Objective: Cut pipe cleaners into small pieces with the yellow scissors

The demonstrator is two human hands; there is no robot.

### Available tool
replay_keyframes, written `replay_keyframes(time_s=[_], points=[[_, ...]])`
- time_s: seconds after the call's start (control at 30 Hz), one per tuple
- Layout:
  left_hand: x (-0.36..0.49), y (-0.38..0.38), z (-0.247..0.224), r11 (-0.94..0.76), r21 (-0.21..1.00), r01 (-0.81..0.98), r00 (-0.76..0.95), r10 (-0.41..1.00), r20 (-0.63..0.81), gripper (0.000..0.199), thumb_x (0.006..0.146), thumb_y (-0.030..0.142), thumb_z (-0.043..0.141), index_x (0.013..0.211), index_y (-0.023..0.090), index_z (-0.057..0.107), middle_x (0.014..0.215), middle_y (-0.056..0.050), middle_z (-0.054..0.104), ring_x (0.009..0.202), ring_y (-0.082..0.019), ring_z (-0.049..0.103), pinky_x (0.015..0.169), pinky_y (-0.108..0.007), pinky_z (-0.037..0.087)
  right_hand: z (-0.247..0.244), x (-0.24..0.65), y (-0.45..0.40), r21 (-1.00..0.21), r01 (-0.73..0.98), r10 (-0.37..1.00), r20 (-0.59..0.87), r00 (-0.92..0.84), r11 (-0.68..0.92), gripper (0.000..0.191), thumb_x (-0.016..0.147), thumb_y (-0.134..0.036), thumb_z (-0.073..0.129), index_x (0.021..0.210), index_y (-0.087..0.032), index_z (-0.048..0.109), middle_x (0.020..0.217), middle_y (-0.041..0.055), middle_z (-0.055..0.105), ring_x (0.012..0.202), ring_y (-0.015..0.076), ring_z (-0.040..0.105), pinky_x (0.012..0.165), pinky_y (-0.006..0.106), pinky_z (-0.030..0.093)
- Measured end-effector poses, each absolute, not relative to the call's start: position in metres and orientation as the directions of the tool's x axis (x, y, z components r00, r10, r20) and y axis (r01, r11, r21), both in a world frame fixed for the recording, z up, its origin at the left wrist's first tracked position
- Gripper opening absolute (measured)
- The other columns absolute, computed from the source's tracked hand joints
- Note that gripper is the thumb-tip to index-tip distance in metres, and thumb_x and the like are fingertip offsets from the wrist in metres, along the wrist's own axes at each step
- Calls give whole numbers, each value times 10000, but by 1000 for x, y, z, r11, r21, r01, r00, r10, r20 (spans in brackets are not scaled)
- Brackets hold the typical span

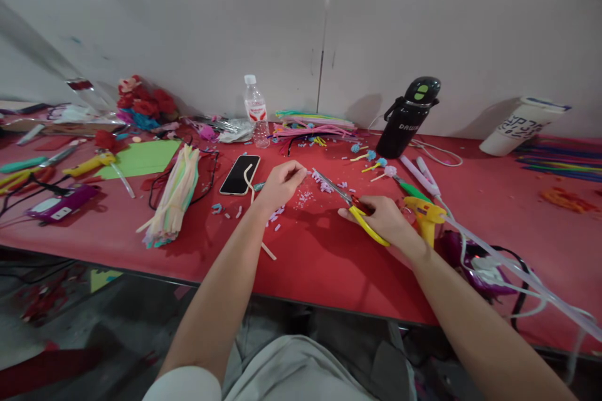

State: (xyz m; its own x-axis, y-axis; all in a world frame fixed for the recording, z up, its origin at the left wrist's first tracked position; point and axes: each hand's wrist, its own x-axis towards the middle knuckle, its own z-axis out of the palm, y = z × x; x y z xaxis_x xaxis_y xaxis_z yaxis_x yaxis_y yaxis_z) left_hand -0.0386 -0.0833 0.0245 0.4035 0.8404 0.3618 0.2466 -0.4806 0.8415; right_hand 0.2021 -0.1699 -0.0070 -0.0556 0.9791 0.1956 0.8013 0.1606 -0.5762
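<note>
My right hand point(383, 219) is closed around the handles of a pair of scissors point(345, 195), one handle loop yellow and the other red. Their blades point up and left, toward my left hand point(285, 182). The fingers of that hand are pinched together; a tiny lilac bit shows at their tips, too small to name. Just beyond the blades lies a heap of short lilac cut pieces point(324, 185), with finer crumbs point(305, 199) nearer to me. Beneath my left wrist a cream fuzzy stem point(269, 252) lies on the red table point(320, 263).
Left stand a phone point(239, 175), a bundle of pale fuzzy stems point(174, 197) and a water bottle point(256, 109). On the right are a black flask point(408, 119), a yellow glue gun point(426, 216) with trailing cords, and a white cup point(515, 128). A grey partition point(211, 37) rises behind.
</note>
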Motion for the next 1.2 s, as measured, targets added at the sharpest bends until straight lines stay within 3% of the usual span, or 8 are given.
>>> replay_keyframes(time_s=[0.43, 0.77, 1.2], points=[[-38, -84, 26, -509, 820, 261, 408, 828, 384, 273, 851, 392, 484, 732, 150, 529, 663, 1, 490, 620, -103, 443, 600, -232, 353, -7, 202, -171, -574, 804, 983, 167, -70, 155, 614, 672, -720, 564, 539, -177, 309, 562, -42, 240, 540, 80, 223, 445, 220, 182], [-39, -82, 23, -512, 821, 254, 416, 824, 385, 256, 863, 369, 480, 757, 144, 543, 665, 2, 498, 615, -98, 447, 590, -231, 351, -7, 203, -169, -553, 821, 987, 138, -79, 143, 590, 668, -701, 587, 533, -164, 382, 540, -44, 279, 527, 76, 241, 448, 222, 188], [-40, -81, 23, -508, 830, 231, 412, 823, 390, 257, 848, 375, 495, 744, 144, 537, 671, 0, 502, 623, -99, 451, 603, -230, 368, -6, 201, -171, -604, 783, 987, 140, -80, 150, 585, 673, -706, 574, 557, -172, 364, 578, -39, 274, 546, 78, 245, 457, 219, 194]])
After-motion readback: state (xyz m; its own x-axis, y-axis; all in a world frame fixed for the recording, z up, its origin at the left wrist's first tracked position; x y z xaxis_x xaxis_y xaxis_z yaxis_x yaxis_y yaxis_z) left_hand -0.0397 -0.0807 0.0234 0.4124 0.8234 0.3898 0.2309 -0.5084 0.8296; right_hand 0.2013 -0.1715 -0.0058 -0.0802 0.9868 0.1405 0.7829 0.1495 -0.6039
